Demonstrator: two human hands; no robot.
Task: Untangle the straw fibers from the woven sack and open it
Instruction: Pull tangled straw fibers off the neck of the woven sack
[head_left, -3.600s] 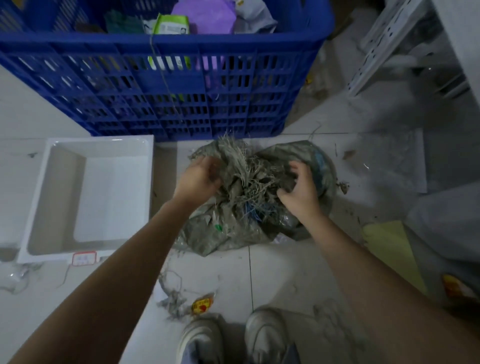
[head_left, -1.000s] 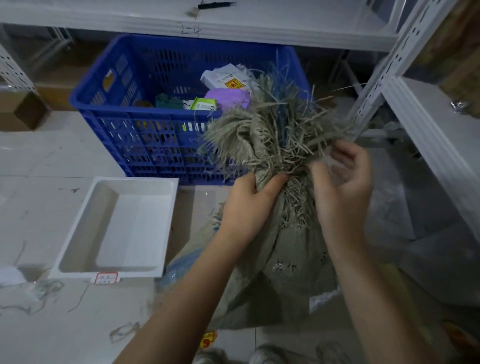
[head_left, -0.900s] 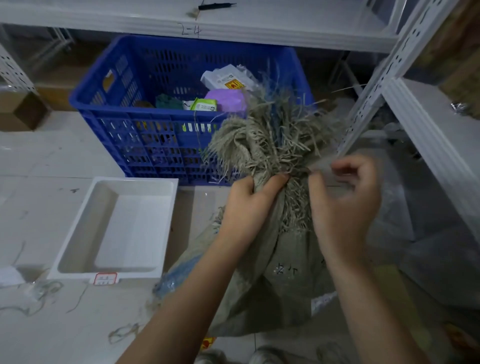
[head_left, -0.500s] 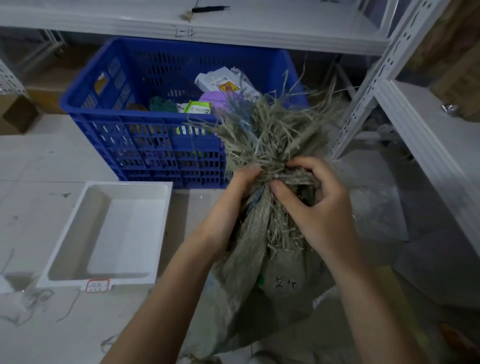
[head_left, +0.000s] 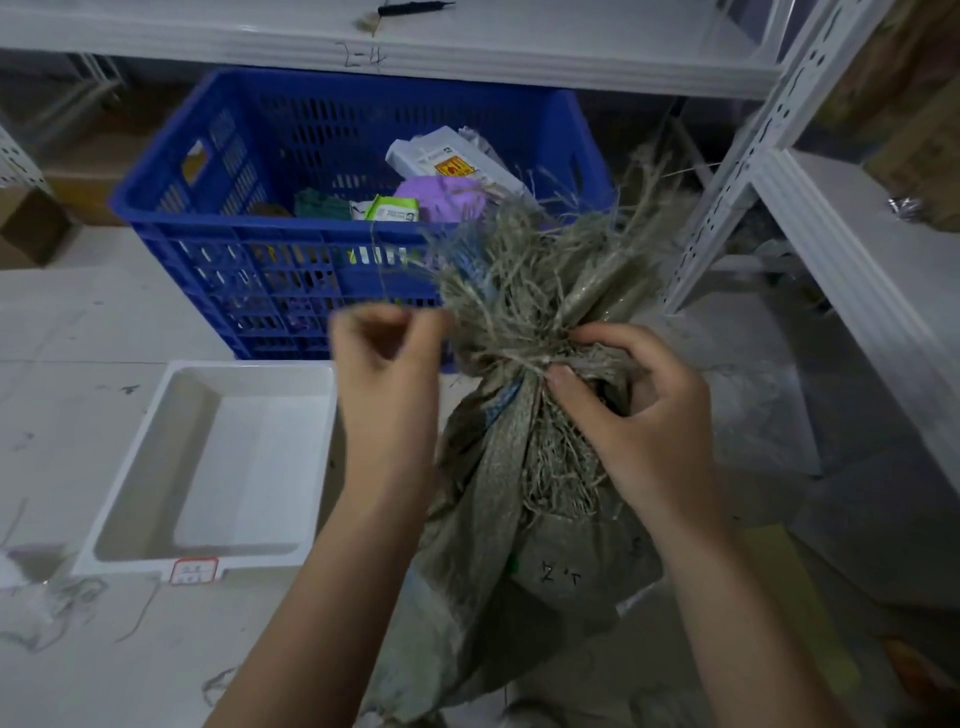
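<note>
Beneath white metal shelving (head_left: 467, 47), the left hand (head_left: 387, 358) has let go of the grey woven sack (head_left: 524, 519) and pinches one loose strand; the right hand (head_left: 639, 415) keeps its grip closed on the tied neck of frayed straw fibers (head_left: 524, 291), the knot still tight.

Grey-green woven sack (head_left: 519, 566) upright, neck bunched, frayed straw fibers (head_left: 524, 275) fanning above

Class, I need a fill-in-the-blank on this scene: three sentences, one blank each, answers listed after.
1. The right hand grips the tied neck of the woven ____.
2. The crate behind the sack is coloured ____.
3. The left hand, blurred, pinches a thin fiber strand to the ____ of the sack's neck.

Answers: sack; blue; left
</note>
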